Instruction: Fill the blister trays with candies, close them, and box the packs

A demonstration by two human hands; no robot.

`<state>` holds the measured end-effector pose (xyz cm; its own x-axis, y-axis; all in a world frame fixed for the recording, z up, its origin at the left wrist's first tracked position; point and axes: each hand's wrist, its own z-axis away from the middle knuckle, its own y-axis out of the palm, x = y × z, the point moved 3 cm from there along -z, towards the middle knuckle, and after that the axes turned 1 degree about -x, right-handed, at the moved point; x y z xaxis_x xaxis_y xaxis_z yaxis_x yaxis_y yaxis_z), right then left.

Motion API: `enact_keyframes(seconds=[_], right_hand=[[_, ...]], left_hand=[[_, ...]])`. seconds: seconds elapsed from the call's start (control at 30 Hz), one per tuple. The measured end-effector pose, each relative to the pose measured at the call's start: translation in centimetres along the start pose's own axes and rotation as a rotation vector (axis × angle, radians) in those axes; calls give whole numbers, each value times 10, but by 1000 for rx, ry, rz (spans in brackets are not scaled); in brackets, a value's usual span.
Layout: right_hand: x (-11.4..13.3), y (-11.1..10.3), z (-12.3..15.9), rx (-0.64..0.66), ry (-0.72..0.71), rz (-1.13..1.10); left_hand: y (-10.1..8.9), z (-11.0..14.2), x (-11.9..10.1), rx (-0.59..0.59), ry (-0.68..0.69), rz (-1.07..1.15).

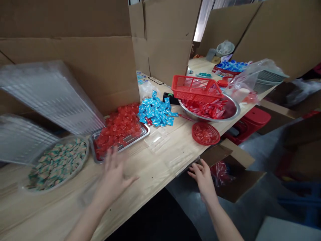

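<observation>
My left hand (114,177) is over the table, its fingers spread and smeared by motion, near the front edge of a metal tray (135,140) heaped with small red pieces (120,125). It appears to hold nothing. My right hand (202,177) is at the table's front edge with its fingers apart and slightly bent. By its fingertips lies a clear plastic piece (177,159), hard to make out against the wood; whether they touch is unclear. Another clear plastic case (157,139) lies in front of a pile of blue packets (156,110).
A round tray (86,152) of green-and-tan pieces sits left, by stacked clear ribbed trays (55,97). Right stand a steel bowl (234,112) of red packets, a red basket (197,87) over it and a small red basket (206,143). An open carton (240,187) is below.
</observation>
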<state>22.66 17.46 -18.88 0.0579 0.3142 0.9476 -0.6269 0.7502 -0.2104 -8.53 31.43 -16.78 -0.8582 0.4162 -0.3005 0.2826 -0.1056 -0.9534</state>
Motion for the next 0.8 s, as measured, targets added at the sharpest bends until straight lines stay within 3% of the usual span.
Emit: enact_keyframes(seconds=[0.07,0.13,0.23,0.3,0.33,0.4,0.47,0.5,0.6,0.8], right_hand=[[0,8,12,-18,-307,372],[-1,19,22,3,-562,685],[4,33,37,-73,-692,874],[19,43,54,-86,-712,776],[27,52,64,-8,-693,672],[43,79,89,321,-521,394],[53,112,115,676,-158,93],[58,127,127,763,11,-37],[66,157,148,823,310,-265],[63,159,153,734,366,-274]], left_hand=[[-3,30,34,130,-243,-63],[-4,52,58,250,-353,-82],[-11,66,67,250,-361,-19],[-20,69,58,177,-361,161],[-24,70,50,144,-361,302],[-28,73,29,116,-347,641],[-27,75,9,150,-340,971],[-25,77,1,176,-352,1118],[-20,83,-9,212,-408,1392],[-26,92,7,235,-460,1538]])
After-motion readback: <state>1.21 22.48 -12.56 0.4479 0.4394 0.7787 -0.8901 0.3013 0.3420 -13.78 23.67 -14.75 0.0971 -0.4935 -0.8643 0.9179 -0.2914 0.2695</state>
